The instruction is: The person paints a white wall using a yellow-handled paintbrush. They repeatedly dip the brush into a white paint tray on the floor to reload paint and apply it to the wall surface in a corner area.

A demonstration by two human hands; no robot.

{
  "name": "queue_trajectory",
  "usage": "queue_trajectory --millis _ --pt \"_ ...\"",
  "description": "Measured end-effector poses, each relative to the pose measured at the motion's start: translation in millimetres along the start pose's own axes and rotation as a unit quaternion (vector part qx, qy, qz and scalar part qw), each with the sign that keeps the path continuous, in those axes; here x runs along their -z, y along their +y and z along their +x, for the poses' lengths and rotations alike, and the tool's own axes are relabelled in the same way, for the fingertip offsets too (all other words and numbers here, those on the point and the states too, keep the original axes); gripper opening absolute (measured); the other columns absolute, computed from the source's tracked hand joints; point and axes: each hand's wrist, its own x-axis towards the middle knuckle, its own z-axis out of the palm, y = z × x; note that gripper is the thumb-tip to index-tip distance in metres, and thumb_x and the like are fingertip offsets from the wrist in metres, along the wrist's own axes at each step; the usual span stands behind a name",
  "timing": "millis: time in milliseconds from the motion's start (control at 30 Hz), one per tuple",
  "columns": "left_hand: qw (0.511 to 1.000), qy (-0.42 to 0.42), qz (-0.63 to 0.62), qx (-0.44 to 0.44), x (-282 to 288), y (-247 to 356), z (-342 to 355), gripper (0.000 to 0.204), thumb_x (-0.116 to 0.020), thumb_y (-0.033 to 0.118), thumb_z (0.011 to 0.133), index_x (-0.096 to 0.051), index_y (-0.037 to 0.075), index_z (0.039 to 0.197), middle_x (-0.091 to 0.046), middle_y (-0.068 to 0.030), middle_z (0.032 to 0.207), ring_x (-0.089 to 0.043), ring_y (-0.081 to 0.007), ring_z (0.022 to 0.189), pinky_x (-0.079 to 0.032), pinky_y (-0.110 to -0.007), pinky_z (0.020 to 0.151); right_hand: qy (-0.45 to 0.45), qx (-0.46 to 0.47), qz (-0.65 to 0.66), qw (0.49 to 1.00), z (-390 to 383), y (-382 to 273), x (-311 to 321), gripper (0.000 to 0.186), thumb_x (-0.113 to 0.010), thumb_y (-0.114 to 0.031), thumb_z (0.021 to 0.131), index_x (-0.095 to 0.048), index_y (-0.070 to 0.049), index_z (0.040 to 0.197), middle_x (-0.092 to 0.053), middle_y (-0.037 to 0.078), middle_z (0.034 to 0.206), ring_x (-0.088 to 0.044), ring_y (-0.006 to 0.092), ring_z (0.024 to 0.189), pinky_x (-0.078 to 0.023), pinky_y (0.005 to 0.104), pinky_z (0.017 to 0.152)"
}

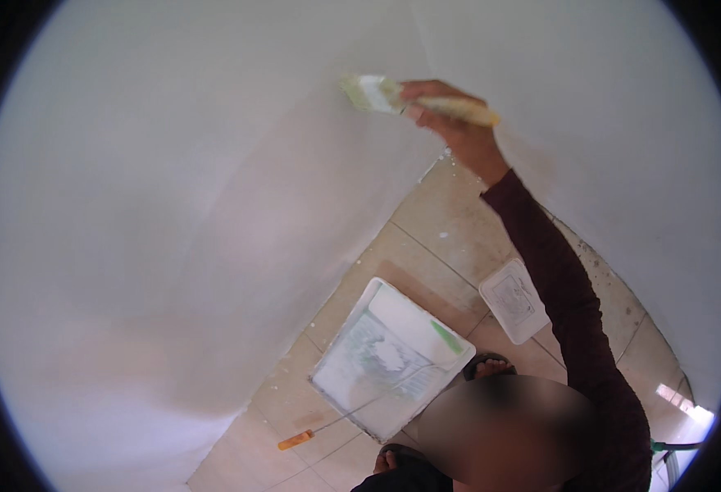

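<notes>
My right hand (pixel 450 123), at the end of a maroon sleeve, grips the handle of a paintbrush (pixel 377 93) with pale, paint-coated bristles near a white wall (pixel 237 164), close to the corner. Whether the bristles touch the wall I cannot tell. On the floor below lies a white paint tray (pixel 446 357) with paint and a green patch inside. A tool with an orange wooden handle (pixel 295 439) and a thin metal rod lies across it. My left hand is not in view.
A second white wall (pixel 590 123) meets the first at the corner. Beige floor tiles (pixel 434 238) have white specks. A white plastic lid or container (pixel 508 303) lies right of the tray. Sandalled feet (pixel 491 367) stand by the tray. A green pole (pixel 676 447) shows at lower right.
</notes>
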Motion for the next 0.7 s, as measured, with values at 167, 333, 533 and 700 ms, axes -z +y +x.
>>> queue_trajectory --millis 167,333,533,700 --pt "1.000 0.012 0.013 0.003 -2.2 0.0 -2.4 0.043 -0.049 0.043 0.094 -0.065 0.003 0.094 -0.068 -0.0220 0.084 -0.067 -0.0349 0.083 -0.050 -0.046 0.075 0.082 -0.020 -0.012 0.996 45.1 20.3 49.1 0.023 -0.065 -0.014 0.090 -0.067 -0.004 0.111 -0.067 0.003 0.108 -0.061 0.0095 0.089 -0.052 0.0249 0.073" --pt "0.999 0.036 0.010 -0.012 -3.3 0.8 -4.5 0.042 -0.049 0.042 0.095 -0.067 0.004 0.093 -0.068 -0.0211 0.082 -0.067 -0.0352 0.082 -0.051 -0.046 0.076 0.147 0.006 -0.055 0.988 39.3 17.9 42.3 0.019 -0.066 -0.009 0.088 -0.068 -0.006 0.107 -0.067 0.003 0.107 -0.062 0.0107 0.091 -0.052 0.0255 0.077" --pt "0.999 0.034 0.009 -0.029 -5.1 -6.0 0.9 0.042 -0.048 0.041 0.095 -0.067 0.004 0.093 -0.068 -0.0209 0.083 -0.067 -0.0355 0.081 -0.051 -0.045 0.076 0.145 0.150 -0.205 0.956 0.2 57.9 11.0 0.024 -0.066 0.002 0.082 -0.069 -0.008 0.103 -0.064 0.010 0.117 -0.063 0.0217 0.103 -0.050 0.0305 0.087" --pt "0.999 0.043 -0.009 -0.003 -5.0 7.5 -6.7 0.042 -0.050 0.041 0.094 -0.068 0.004 0.091 -0.069 -0.0207 0.083 -0.067 -0.0341 0.082 -0.051 -0.045 0.076 0.063 0.063 -0.133 0.987 -36.8 37.8 -21.0 0.025 -0.067 0.003 0.081 -0.068 -0.009 0.103 -0.064 0.010 0.119 -0.063 0.0227 0.105 -0.050 0.0306 0.088"
